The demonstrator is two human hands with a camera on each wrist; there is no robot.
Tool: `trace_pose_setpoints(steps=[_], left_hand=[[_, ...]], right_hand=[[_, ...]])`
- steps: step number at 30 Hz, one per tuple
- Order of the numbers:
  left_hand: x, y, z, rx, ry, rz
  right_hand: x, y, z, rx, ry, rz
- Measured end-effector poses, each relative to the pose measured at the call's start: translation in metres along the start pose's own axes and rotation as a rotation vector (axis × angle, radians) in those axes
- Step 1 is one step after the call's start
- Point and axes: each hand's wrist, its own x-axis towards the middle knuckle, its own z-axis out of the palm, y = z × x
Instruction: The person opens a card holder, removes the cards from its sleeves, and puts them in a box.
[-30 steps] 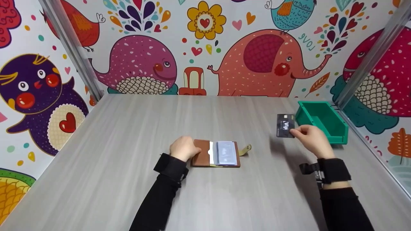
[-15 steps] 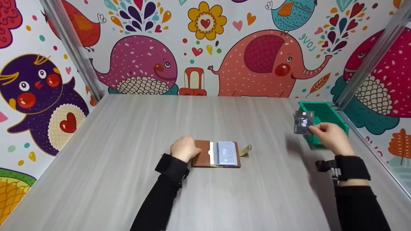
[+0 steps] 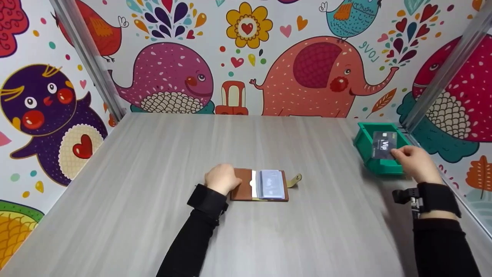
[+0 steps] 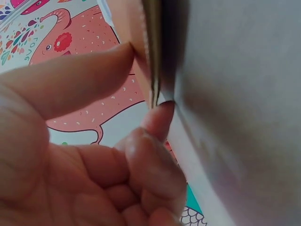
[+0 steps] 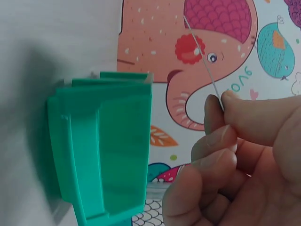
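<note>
A brown card holder (image 3: 242, 188) lies unfolded on the table, with clear plastic sleeves (image 3: 272, 184) on its right half and a snap strap sticking out to the right. My left hand (image 3: 222, 179) pinches its left edge; in the left wrist view the thumb (image 4: 94, 77) is on one face and a fingertip on the other. Over at the right, my right hand (image 3: 417, 162) pinches a dark "Vip" card (image 3: 383, 145) by its right edge. The card is in front of the green bin (image 3: 369, 161) in the head view. From the right wrist it appears edge-on, above the bin.
The grey table (image 3: 173, 146) meets patterned walls at the back and sides. Metal posts (image 3: 447, 65) stand at the rear corners. The bin sits near the right-hand wall.
My right hand has carried the card rightward, from left of the green bin to over it. The left hand and card holder have stayed in place.
</note>
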Motion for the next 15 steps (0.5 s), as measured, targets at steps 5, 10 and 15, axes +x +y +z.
trace_pose_setpoints(steps=[5,10,15], left_hand=[[0.0,0.001,0.0,0.002,-0.003,-0.008],[0.0,0.001,0.001,0.003,-0.001,-0.011],[0.0,0.0,0.001,0.006,0.001,-0.006]], right_hand=[[0.001,0.004,-0.007,-0.024,0.03,-0.007],[0.003,0.008,-0.012,-0.054,0.064,-0.011],[0.005,0.012,-0.015,-0.098,0.102,-0.01]])
